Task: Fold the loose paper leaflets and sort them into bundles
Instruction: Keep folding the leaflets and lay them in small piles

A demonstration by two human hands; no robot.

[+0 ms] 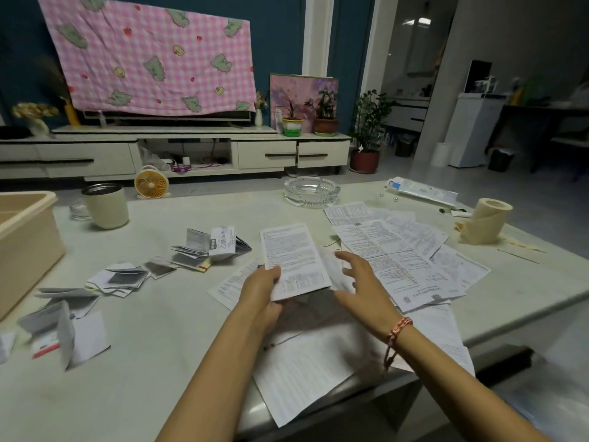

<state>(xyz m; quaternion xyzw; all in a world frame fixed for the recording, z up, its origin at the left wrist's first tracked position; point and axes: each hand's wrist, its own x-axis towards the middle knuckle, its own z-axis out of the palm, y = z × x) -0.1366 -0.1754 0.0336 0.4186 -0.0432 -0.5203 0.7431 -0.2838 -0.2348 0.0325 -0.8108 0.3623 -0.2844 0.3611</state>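
My left hand grips the lower left corner of a printed paper leaflet and holds it up above the table, thumb on its face. My right hand hovers just right of the leaflet with fingers spread, holding nothing. Unfolded leaflets lie fanned out to the right of my hands. A large sheet lies under my forearms at the table's near edge. Folded leaflets lie in small heaps to the left, with more folded leaflets and a further group toward the near left.
On the pale table stand a beige cup, a glass ashtray, a tissue roll and a beige bin at the left edge. A packet lies far right.
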